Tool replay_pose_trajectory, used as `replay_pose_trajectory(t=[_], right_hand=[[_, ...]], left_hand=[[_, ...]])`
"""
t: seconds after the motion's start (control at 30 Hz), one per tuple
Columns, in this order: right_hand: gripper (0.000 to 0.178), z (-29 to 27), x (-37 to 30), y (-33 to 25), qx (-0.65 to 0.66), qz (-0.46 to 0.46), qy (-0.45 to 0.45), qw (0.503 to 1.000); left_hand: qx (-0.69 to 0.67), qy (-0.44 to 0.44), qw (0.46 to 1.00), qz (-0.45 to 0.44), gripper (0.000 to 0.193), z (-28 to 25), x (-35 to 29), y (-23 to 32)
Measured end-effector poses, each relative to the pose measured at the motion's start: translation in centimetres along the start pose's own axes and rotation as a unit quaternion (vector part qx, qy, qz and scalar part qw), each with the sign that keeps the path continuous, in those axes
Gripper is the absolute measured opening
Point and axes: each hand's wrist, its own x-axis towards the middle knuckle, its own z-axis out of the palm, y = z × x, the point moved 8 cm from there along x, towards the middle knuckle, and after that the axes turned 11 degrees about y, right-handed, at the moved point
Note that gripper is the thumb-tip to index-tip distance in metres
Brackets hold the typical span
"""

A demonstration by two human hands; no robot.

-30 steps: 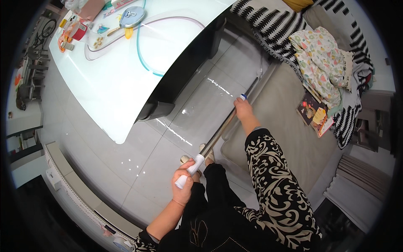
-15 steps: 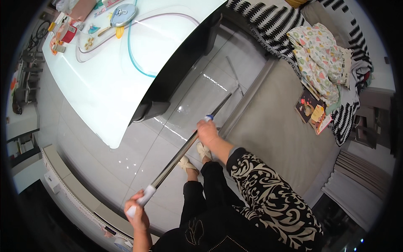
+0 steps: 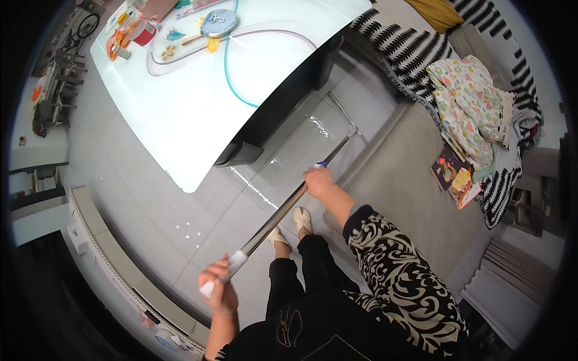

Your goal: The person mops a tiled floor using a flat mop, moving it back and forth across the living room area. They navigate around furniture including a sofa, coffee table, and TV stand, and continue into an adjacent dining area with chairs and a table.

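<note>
A long-handled floor squeegee [image 3: 274, 222] slants across the view, its metal pole running from the lower left toward the upper right. My left hand [image 3: 219, 287] is closed round the white grip at the pole's near end. Farther up, my right hand [image 3: 319, 180] wraps the pole just below a blue collar. The squeegee's thin, pale bar-shaped head [image 3: 344, 113] lies on the grey tiled floor [image 3: 211, 210], between the table and the sofa. Bright streaks of reflected light show on the glossy tiles near it. My feet in cream slippers stand just right of the pole.
A white glass-topped table [image 3: 192, 114] stands at left, with a blue round pouch [image 3: 219, 23] and a red-labelled tub [image 3: 142, 32] on it. The grey sofa [image 3: 391, 180] at right holds books [image 3: 451, 171] and a patterned blanket [image 3: 463, 99]. A low cabinet [image 3: 108, 240] runs along the lower left.
The view has turned a little, shifting the table and sofa rightward in the picture. Both hands keep hold of the pole and appear farther right. The squeegee head still lies beside the sofa.
</note>
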Motion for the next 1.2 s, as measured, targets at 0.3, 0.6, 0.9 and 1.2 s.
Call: replay_pose_trajectory(t=[0.3, 0.6, 0.9, 1.2], right_hand=[[0.020, 4.4, 2.1, -5.5, 0.002, -0.065, -0.076, 0.995], [0.015, 8.3, -6.5, -19.0, 0.026, -0.171, -0.131, 0.976], [0.020, 4.6, -12.5, -23.2, 0.018, -0.199, -0.160, 0.967], [0.021, 7.2, -7.1, -8.7, -0.074, -0.021, -0.066, 0.995]], left_hand=[[-0.063, 0.133, 0.989, 0.012, 0.023, -5.6, -0.8, 0.2], [-0.040, 0.329, 0.943, 0.031, 0.024, -16.0, -11.8, 6.2], [0.009, 0.257, 0.961, 0.098, 0.029, -16.6, -15.9, 13.4], [-0.043, 0.109, 0.993, -0.005, 0.020, -11.4, -13.4, -1.6]])
